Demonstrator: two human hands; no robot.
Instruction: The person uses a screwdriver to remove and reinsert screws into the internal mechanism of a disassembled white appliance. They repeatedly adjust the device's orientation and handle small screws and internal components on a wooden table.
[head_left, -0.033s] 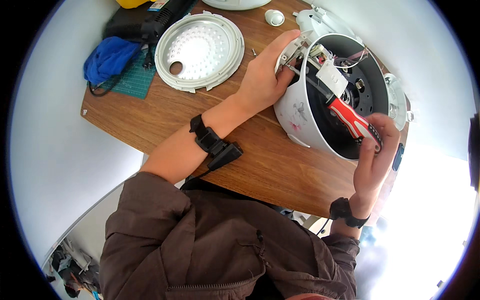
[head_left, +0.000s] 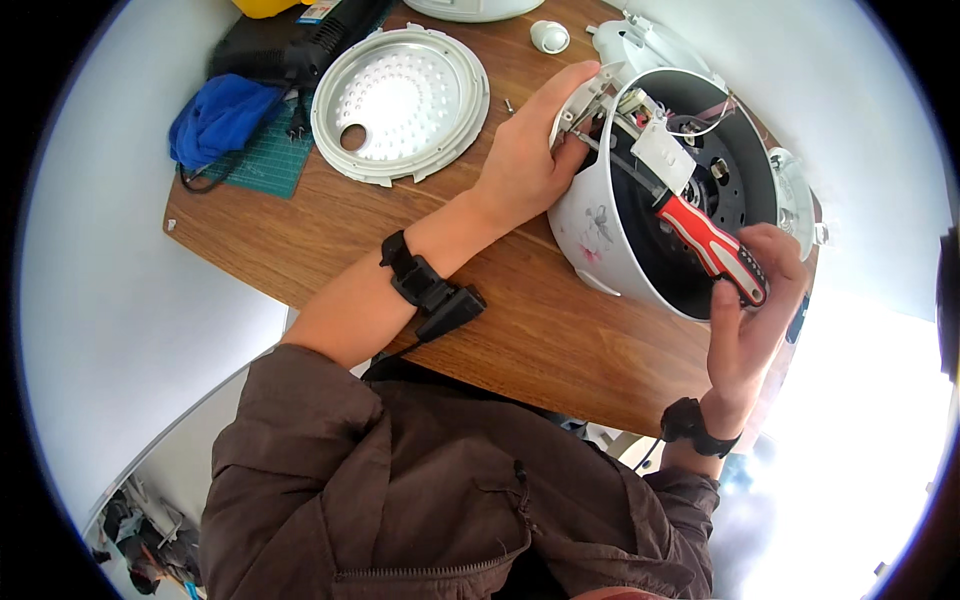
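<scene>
A white rice cooker body [head_left: 590,225] lies on its side on the wooden table [head_left: 520,330], its open underside facing me with wires and a white part inside. My left hand [head_left: 525,160] grips the cooker's upper left rim beside a metal bracket. My right hand [head_left: 750,320] holds a screwdriver [head_left: 715,250] with a red and black handle at the lower right rim. Its shaft reaches up and left into the cooker's inside. Both wrists wear black bands.
A round perforated metal lid plate [head_left: 400,100] lies at the back left. Beside it are a blue cloth [head_left: 215,115], a green mat [head_left: 260,165] and a black device [head_left: 285,50]. A small white cap [head_left: 548,37] and a loose screw [head_left: 510,103] lie behind my left hand.
</scene>
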